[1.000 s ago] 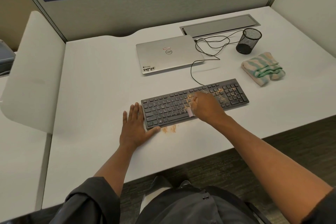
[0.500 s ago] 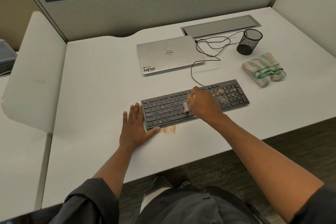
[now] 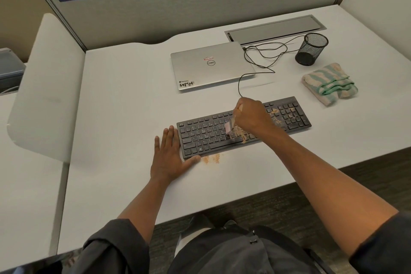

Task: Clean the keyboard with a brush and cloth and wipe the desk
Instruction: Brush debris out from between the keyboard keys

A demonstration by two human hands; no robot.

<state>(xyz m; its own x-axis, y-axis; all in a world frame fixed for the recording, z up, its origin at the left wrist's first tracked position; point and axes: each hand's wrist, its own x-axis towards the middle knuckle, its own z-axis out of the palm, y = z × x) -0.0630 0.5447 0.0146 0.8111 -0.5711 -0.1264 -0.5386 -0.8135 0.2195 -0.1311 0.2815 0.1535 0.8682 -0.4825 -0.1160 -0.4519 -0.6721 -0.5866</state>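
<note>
Brush in right hand grip, bristles down-left on keyboard; left hand flat.

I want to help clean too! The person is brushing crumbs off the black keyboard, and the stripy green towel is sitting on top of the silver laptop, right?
Not quite. The head view shows the folded green-and-cream striped towel lying on the white desk, apart from the closed silver laptop. The right hand is indeed brushing the black keyboard.

Matt black plastic keyboard, fluffy striped cloth, smooth matt white desk.
</note>
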